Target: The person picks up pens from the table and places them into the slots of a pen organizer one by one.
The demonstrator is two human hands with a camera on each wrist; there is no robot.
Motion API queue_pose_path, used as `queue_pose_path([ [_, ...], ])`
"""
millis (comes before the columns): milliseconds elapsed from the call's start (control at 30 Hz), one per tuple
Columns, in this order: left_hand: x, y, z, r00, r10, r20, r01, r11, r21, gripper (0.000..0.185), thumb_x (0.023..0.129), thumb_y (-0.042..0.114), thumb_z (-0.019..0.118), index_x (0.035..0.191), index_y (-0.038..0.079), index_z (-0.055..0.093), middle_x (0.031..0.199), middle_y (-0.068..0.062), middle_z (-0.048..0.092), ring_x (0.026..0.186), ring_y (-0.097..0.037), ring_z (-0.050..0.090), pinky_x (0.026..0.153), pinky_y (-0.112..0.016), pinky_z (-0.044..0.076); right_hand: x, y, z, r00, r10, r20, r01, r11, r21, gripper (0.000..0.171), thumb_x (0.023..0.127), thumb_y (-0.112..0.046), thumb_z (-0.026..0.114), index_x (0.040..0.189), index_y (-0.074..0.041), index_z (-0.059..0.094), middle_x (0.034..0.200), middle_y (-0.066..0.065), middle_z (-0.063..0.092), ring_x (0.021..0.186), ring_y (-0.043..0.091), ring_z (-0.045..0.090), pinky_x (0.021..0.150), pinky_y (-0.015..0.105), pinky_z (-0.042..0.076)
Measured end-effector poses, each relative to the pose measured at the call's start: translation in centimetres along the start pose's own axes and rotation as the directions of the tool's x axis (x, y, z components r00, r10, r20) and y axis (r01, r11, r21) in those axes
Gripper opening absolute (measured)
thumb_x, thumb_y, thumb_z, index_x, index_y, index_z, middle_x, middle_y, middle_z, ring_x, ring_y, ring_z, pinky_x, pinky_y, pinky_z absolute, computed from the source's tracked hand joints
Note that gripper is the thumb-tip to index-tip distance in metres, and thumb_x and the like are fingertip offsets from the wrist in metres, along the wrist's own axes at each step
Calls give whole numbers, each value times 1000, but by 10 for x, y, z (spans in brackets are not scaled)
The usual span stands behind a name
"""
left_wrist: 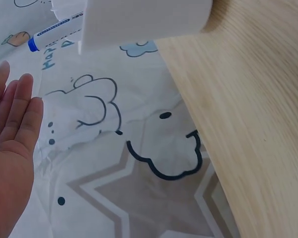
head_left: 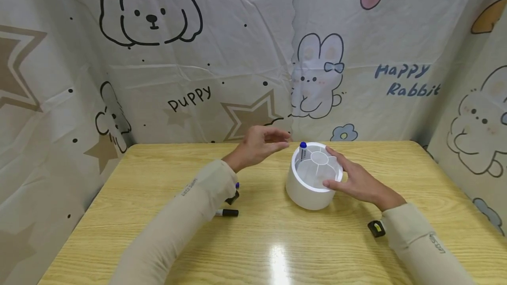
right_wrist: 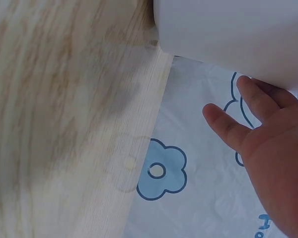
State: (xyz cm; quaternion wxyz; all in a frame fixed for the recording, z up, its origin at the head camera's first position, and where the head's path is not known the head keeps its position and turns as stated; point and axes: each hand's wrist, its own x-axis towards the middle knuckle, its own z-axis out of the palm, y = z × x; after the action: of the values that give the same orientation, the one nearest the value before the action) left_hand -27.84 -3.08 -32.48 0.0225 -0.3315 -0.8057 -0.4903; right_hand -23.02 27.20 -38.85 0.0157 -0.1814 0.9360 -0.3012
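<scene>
A white round divided pen organizer (head_left: pixel 310 195) stands on the wooden table, with a white blue-capped marker (head_left: pixel 303 151) upright in a compartment at its left side. My right hand (head_left: pixel 358 181) holds the organizer at its right side, thumb on the near rim and fingers toward the far rim. In the right wrist view, some fingers (right_wrist: pixel 258 99) touch the white wall while others stand off it. My left hand (head_left: pixel 261 144) hovers left of the organizer, apart from the marker. Its fingers (left_wrist: pixel 22 106) are extended with nothing between them.
A black-capped marker (head_left: pixel 229 213) lies on the table (head_left: pixel 245 250) beside my left sleeve. Near it are a small black object (head_left: pixel 233 198) and a blue tip (head_left: pixel 237 185), partly hidden by the sleeve. Another small black item (head_left: pixel 376 228) with a yellow-green patch lies by my right sleeve.
</scene>
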Motion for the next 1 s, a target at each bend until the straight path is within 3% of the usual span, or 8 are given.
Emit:
queue_pose_path([
  [233,-10,-7,-10,999,-46,22,45,998,41,25,94,13,72,116,4,71,110,-7,72,100,-15,68,89,-25,55,0,0,-3,1000,-2,3,2,1000,11,96,91,-46,72,162,-17,14,154,29,33,135,51,39,105,71,33],
  [433,-23,-19,-21,995,-95,32,94,995,19,25,94,15,73,117,4,71,112,-10,72,98,-15,69,86,-28,56,-1,-2,-4,1000,-3,2,3,1000,8,96,91,-45,72,162,-16,14,154,30,33,135,52,39,104,71,32],
  [600,-34,-29,-29,995,-93,21,93,996,-5,24,92,11,74,115,3,71,111,-9,72,97,-16,70,85,-29,57,-1,-1,-4,1000,-7,2,7,1000,8,96,91,-44,72,162,-16,14,154,31,33,135,52,39,104,72,32],
  [1000,-58,-44,-46,985,-169,31,168,985,33,29,93,15,73,121,7,71,114,-5,71,102,-17,68,88,-33,56,0,-2,-1,1000,0,10,0,1000,2,96,91,-44,72,161,-14,15,154,31,33,134,52,39,103,72,32],
])
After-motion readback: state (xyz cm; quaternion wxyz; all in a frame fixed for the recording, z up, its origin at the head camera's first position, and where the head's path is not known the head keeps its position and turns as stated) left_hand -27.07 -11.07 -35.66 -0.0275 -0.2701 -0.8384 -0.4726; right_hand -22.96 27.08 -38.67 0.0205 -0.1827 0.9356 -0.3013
